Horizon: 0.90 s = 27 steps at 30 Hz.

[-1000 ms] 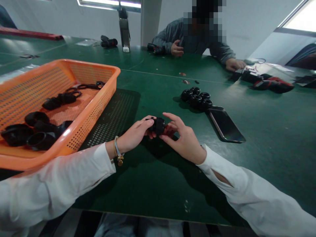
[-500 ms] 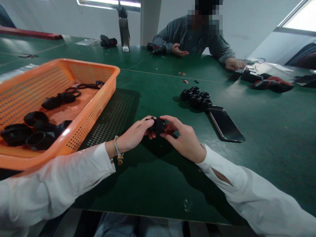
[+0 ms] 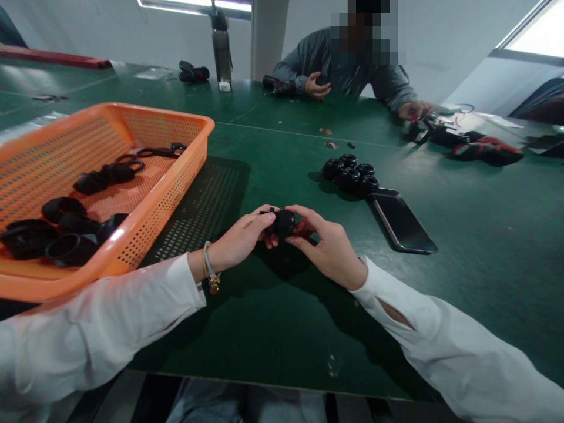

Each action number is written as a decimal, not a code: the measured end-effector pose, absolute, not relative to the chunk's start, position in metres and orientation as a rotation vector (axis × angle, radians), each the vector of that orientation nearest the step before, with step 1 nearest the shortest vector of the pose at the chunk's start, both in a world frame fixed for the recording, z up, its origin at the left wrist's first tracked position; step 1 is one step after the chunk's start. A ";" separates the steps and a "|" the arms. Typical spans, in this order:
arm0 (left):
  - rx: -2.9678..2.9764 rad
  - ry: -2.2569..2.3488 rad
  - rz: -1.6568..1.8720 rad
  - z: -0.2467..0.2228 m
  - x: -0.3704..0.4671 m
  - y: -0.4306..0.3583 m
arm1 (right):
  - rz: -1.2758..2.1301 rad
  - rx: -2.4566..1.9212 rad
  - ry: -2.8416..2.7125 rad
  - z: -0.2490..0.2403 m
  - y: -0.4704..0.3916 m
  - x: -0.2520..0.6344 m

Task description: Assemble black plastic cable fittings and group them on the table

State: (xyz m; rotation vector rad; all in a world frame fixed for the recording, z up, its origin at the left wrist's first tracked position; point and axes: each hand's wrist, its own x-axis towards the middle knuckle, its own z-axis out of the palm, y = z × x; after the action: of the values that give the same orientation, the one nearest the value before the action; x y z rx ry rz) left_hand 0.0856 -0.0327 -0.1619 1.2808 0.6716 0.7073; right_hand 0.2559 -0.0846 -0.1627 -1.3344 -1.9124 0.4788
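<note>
A small black cylindrical part (image 3: 285, 224) is held just over the green table, between both hands in the head view. My left hand (image 3: 244, 234) is closed round its left side, thumb on top and fingertips showing underneath. My right hand (image 3: 326, 247) pinches the right end between the thumb and the fingers. The exact kind of the part cannot be made out, as fingers cover much of it. Beyond my right hand stands a cluster of several black ring-shaped parts (image 3: 349, 178). A smartphone (image 3: 403, 220) with a dark screen lies beside them.
An orange perforated basket (image 3: 152, 226) at the left holds several black plastic parts (image 3: 70, 249). Across the green table (image 3: 282, 329) sits another person (image 3: 348, 64) with hands near red-and-black tools (image 3: 487, 151). More power tools (image 3: 194, 73) lie along the far edge.
My hands and the black part stay almost in place. Across the table, the other person's left-side hand has curled upward and the other hand has shifted over a dark object.
</note>
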 end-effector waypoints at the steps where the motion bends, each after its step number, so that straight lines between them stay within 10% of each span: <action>1: 1.278 0.675 0.708 -0.162 0.086 -0.033 | 0.481 -1.337 -1.915 -0.163 -0.085 0.256; 27: 1.319 0.676 0.696 -0.165 0.085 -0.031 | 0.474 -1.219 -1.888 -0.164 -0.086 0.255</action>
State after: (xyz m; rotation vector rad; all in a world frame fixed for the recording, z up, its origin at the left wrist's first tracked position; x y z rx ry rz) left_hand 0.0845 -0.0310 -0.1647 1.3186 0.6760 0.6962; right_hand 0.2552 -0.0859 -0.1642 -1.2190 -1.8882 0.4739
